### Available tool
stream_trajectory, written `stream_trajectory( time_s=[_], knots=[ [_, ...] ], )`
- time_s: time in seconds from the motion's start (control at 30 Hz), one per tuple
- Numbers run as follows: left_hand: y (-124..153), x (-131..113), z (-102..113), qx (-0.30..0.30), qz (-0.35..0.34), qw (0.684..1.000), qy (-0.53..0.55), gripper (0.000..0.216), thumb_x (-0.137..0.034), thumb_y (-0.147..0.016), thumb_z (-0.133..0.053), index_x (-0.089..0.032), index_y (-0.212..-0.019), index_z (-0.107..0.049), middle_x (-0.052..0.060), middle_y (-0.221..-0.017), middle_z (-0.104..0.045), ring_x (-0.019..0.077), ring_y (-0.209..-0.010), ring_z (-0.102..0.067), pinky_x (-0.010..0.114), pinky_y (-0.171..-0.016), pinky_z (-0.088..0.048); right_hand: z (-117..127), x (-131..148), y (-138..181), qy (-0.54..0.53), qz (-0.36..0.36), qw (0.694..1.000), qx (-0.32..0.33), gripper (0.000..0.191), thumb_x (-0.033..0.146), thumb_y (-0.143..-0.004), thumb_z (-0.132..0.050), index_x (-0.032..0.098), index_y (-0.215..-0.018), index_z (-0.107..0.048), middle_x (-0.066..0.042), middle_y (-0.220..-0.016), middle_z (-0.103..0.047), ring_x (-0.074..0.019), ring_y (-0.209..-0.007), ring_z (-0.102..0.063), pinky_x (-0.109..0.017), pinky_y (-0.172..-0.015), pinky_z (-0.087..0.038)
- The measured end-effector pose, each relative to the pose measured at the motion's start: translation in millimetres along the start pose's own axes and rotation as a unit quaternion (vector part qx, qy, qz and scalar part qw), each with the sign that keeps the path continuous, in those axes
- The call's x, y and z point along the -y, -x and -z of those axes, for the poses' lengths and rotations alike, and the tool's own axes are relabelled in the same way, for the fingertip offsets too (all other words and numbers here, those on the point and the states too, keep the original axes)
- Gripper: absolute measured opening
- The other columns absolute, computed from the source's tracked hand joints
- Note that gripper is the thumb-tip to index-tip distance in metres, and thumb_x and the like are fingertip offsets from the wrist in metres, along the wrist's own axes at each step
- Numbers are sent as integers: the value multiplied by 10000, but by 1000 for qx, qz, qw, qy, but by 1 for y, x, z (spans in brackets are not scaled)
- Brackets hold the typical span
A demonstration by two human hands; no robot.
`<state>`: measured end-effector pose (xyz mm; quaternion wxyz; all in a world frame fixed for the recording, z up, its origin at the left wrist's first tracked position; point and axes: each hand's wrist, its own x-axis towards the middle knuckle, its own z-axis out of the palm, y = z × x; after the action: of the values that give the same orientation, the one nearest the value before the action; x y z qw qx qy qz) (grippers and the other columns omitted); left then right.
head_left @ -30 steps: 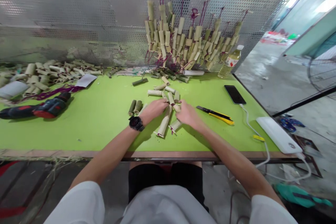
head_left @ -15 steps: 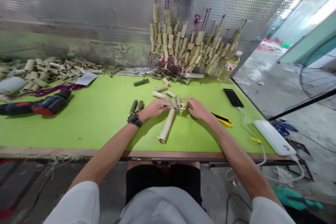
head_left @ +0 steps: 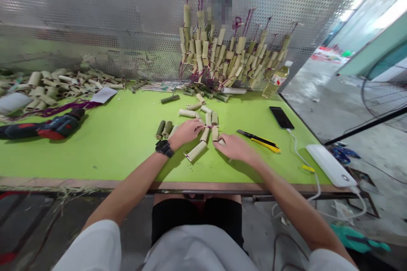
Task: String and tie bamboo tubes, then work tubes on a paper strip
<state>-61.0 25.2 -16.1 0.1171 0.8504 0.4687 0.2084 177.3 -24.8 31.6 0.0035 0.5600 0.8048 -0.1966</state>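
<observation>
Bamboo figure (head_left: pixel 208 119) (well inside table edge (head_left: pixel 203 186)): left hand (head_left: pixel 187 131) pinching stick (head_left: pixel 217 126), right hand (head_left: pixel 235 147) holding tube (head_left: pixel 221 141).

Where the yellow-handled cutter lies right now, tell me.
In the head view, the yellow-handled cutter lies on the green tabletop, just right of the right hand and nearer the person than the phone.

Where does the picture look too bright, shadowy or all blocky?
Head view: white glare in the upper right corner; head view: soft shadows on the lime-green flat tabletop below the bare left hand and bare right hand; head view: square pixel blocks cover part of the grey perforated metal panel.
</observation>
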Motion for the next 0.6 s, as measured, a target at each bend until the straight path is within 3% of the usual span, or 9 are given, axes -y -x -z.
stream_trajectory(
  time_s=[0.3, 0.43, 0.6],
  knots=[
    [-3, 0, 6, 46, -29, 996, -71, 363, -108, -1063, -458, -207, -1166, -792, 98, -1137, -765, 250, -996, -679, 344, -834, -524, 9, -3, -12, -83, 23, 994, 66, 561, 693, -996, -510, 192, -855, -719, -84, -801, -750, -200, -664, -649, -306, -606, -427],
    [-3, 1, 7, 53, -42, 996, -59, 352, -122, -1062, -458, -184, -1164, -789, 117, -1167, -770, 260, -1013, -695, 352, -849, -529, 11, -19, -35, -138, -6, 990, -37, 506, 542, -1087, -396, 168, -1001, -725, -109, -858, -747, -206, -694, -653, -328, -647, -471],
    [-2, 2, 7, 47, -38, 998, -19, 309, -217, -1091, -465, -192, -1062, -772, 108, -1107, -787, 262, -989, -702, 353, -847, -514, 0, -30, -59, -188, -11, 980, -60, 401, 468, -1086, -454, 159, -1182, -691, -142, -985, -755, -205, -687, -631, -357, -642, -524]
  ],
)
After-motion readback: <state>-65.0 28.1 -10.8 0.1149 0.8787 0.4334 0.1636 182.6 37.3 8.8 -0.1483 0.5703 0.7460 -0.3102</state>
